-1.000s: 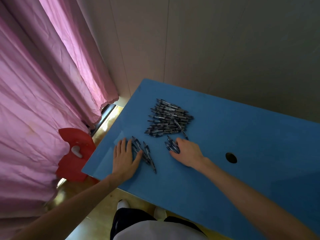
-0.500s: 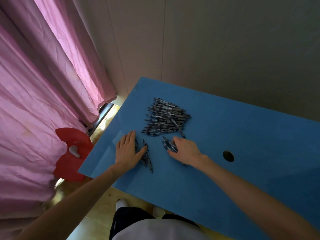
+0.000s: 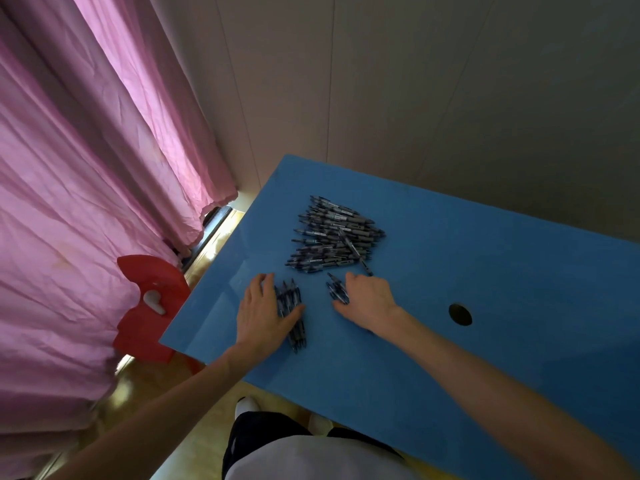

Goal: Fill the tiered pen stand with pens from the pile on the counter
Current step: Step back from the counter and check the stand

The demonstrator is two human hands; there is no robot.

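Observation:
A big pile of dark blue-grey pens (image 3: 334, 235) lies on the blue counter (image 3: 450, 341). My left hand (image 3: 261, 311) rests flat on the counter near its left front corner. A small bunch of pens (image 3: 292, 313) lies between its forefinger and thumb, and the thumb lies across them. My right hand (image 3: 369, 299) is just below the pile. Its fingers curl over a second small group of pens (image 3: 336, 292), with the thumb beneath them. No tiered pen stand is in view.
A round cable hole (image 3: 460, 314) sits in the counter to the right of my right hand. A red chair back (image 3: 149, 306) stands off the counter's left edge, in front of pink curtains (image 3: 86, 168). A beige wall (image 3: 415, 98) runs behind the counter.
My left hand has drawn its pens closer together, the thumb now across them. My right hand stays over its small group of pens. The view has shifted slightly.

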